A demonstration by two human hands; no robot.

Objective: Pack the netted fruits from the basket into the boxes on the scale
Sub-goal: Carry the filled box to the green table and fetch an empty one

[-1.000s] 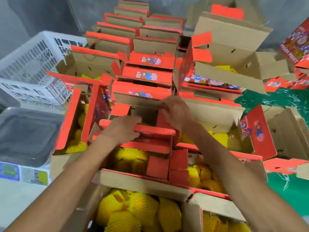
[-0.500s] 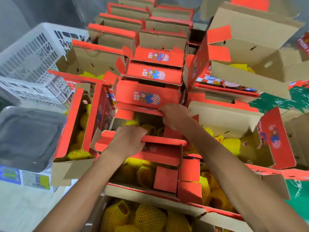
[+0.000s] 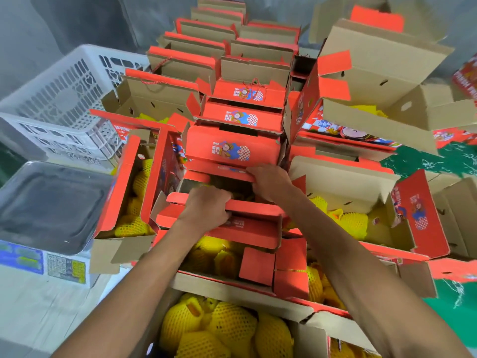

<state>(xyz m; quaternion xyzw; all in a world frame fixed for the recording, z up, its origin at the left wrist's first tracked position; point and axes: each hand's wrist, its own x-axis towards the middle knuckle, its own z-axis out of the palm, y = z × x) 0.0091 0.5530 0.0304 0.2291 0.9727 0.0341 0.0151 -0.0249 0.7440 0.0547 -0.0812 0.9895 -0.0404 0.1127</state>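
At frame centre I see my left hand [image 3: 206, 206] gripping the near red flap [image 3: 247, 206]; my right hand [image 3: 269, 180] clutches the far flap [image 3: 219, 167].

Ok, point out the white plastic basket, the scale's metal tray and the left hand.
white plastic basket [image 3: 64, 99]: head view, on its slotted side wall.
scale's metal tray [image 3: 49, 205]: head view, on the bare pan.
left hand [image 3: 206, 206]: head view, on the back of the hand gripping a red flap.

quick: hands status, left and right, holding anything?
Left hand: closed, gripping the near red flap of the middle box.
Right hand: closed, gripping the far red flap of that box.
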